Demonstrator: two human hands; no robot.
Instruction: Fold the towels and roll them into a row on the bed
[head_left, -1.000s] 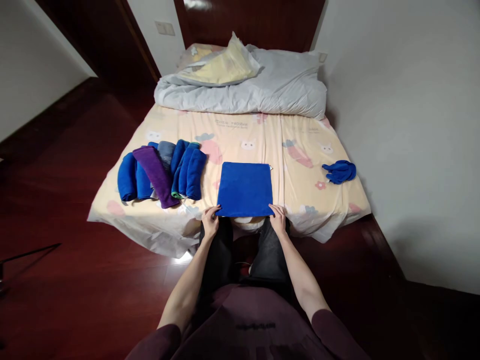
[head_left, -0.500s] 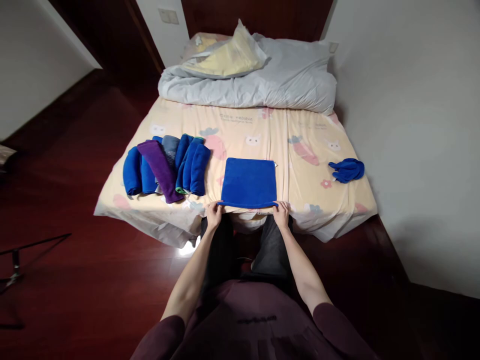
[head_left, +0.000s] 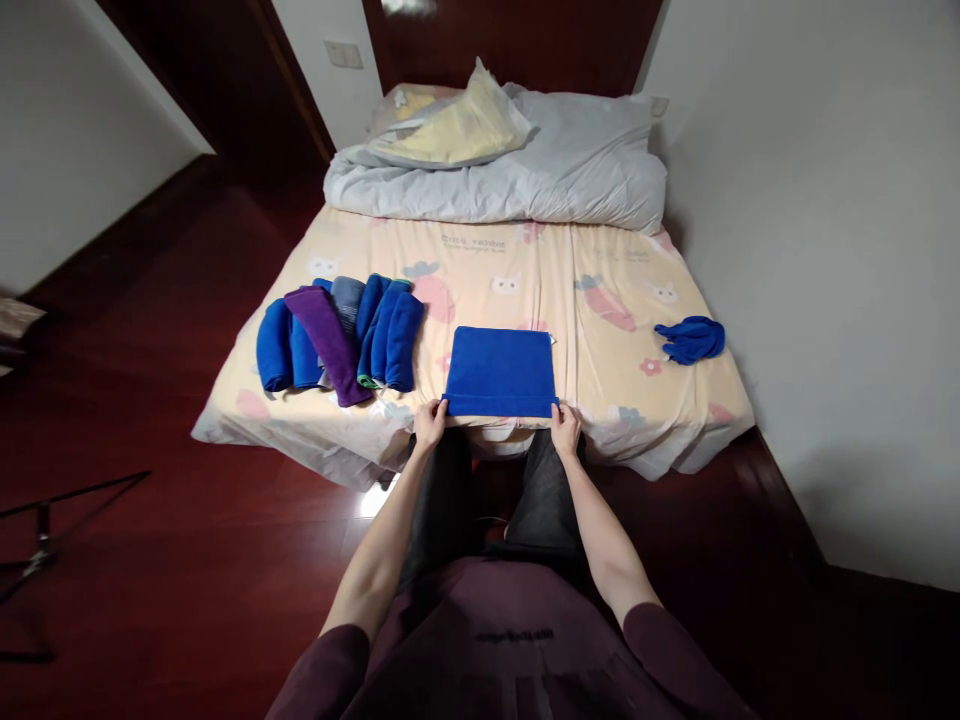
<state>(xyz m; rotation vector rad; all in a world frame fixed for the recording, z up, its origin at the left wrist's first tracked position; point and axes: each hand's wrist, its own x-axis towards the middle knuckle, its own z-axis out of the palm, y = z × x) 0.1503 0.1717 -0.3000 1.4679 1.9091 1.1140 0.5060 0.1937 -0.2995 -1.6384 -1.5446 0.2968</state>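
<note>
A flat blue towel lies at the near edge of the bed. My left hand pinches its near left corner and my right hand pinches its near right corner. The near edge is lifted and turned over a little toward the far side. A row of rolled towels, mostly blue with one purple, lies on the bed to the left. A crumpled blue cloth sits near the bed's right side.
A grey duvet with a yellow pillow on it is bunched at the head of the bed. A white wall runs along the right. Dark red wooden floor lies to the left, with a thin stand leg.
Both hands have lifted the towel's near edge and begun rolling it away from me, so the visible towel is shorter. The camera shifted slightly.
</note>
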